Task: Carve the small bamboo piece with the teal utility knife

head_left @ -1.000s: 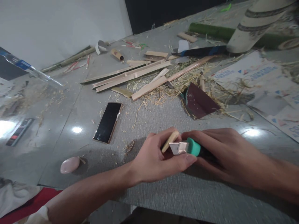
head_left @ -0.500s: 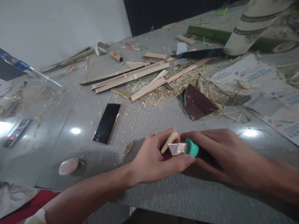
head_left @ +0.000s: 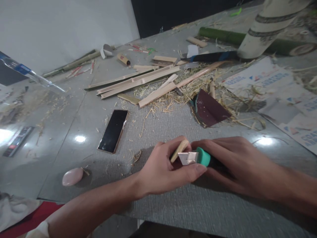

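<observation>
My left hand [head_left: 163, 168] is closed around a small pale bamboo piece [head_left: 179, 150], whose end shows between thumb and forefinger. In my right hand [head_left: 235, 162] is a utility knife [head_left: 203, 157] with a green collar and a black handle, mostly covered by the fingers. Its short metal blade points left, beside the bamboo piece. The left thumb lies along the near side of the knife's front end, touching or very close to it. Both hands are low over the grey table [head_left: 158, 129], close together.
A black phone [head_left: 113, 131] and a pink oval object [head_left: 72, 177] lie at left. Beyond are split bamboo strips [head_left: 141, 81], shavings, a dark red curved piece [head_left: 210, 109], a blue-black handle [head_left: 213, 57], a green bamboo pole [head_left: 223, 35] and printed paper [head_left: 267, 79].
</observation>
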A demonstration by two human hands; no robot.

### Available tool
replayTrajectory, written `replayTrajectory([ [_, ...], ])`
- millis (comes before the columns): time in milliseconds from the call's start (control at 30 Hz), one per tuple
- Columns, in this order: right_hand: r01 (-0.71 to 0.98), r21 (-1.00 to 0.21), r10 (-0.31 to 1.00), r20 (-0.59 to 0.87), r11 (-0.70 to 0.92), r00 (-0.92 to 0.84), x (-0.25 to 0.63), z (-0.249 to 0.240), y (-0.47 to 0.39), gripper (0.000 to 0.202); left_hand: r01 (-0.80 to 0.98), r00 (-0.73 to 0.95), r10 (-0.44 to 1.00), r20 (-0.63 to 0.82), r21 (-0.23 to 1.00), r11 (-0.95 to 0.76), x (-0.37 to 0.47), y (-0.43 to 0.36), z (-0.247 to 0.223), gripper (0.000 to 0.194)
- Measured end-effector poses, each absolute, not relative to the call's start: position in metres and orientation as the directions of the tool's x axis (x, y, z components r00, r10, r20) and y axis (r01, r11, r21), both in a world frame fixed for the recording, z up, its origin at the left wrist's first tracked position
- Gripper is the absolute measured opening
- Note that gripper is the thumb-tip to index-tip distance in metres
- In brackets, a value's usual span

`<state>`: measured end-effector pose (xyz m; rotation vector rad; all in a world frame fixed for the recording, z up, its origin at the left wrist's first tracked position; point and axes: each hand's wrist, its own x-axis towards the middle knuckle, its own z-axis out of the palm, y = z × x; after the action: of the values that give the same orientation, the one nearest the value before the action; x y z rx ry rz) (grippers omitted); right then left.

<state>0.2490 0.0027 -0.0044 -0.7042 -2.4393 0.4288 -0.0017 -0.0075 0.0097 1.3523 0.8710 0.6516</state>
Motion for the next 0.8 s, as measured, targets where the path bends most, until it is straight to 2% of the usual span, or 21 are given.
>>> replayTrajectory([
  [800, 0.405, -0.413, 0.565, 0.422, 0.816, -0.709, 0.2510, -0.0069, 0.0028, 0.023, 0.068, 0.531, 0.826, -0.186, 0.982, 0.177, 0.0001, -0.0080, 0.0094, 0.037],
])
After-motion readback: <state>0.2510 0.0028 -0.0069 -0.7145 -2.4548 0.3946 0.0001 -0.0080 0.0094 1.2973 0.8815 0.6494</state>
